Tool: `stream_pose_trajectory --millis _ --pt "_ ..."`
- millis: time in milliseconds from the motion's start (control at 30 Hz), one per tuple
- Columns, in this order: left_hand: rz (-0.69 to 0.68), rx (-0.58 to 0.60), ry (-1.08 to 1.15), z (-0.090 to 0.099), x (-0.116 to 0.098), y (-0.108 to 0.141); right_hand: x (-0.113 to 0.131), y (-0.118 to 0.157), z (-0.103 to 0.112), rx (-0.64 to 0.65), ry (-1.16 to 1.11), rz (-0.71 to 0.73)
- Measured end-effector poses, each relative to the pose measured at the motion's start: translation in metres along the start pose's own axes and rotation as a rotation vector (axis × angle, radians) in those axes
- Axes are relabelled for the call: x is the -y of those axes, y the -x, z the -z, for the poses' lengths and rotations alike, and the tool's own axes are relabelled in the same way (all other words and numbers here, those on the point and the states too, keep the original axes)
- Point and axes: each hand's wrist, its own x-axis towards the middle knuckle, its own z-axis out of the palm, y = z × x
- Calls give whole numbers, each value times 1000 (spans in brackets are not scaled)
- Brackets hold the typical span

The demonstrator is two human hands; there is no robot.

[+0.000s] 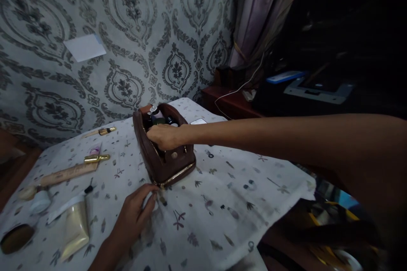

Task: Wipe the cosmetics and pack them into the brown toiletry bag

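Observation:
A brown zippered bag [178, 165] stands open on the patterned cloth [229, 220], with dark bottles [160, 120] and other small items inside. My right hand [165, 136] reaches into the bag's opening; its fingertips are hidden and its fingers are curled in, so what it holds cannot be made out. At the bag's near corner, by the zipper end, is my left hand [138, 207]. Its thumb and fingers are bent around something small and white [149, 201], touching the bag's edge.
Left on the cloth lie a cream tube [75, 224], a gold tube [97, 158], a long beige tube [68, 174], a white-lidded jar [40, 201] and a round brown item [16, 237]. A phone [198, 121] lies behind my right forearm. Patterned wall stands behind.

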Motion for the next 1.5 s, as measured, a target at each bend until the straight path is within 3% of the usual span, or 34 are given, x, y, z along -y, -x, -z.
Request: stream_pose_trajectory --millis 367,1067,1500 --pt "10 8 7 0 -1 1 0 -2 -5 -47 -26 -6" --pt "-1 -5 11 0 0 2 3 5 5 21 -4 -4" --pt "-3 46 40 0 2 2 -11 6 12 61 291 99"
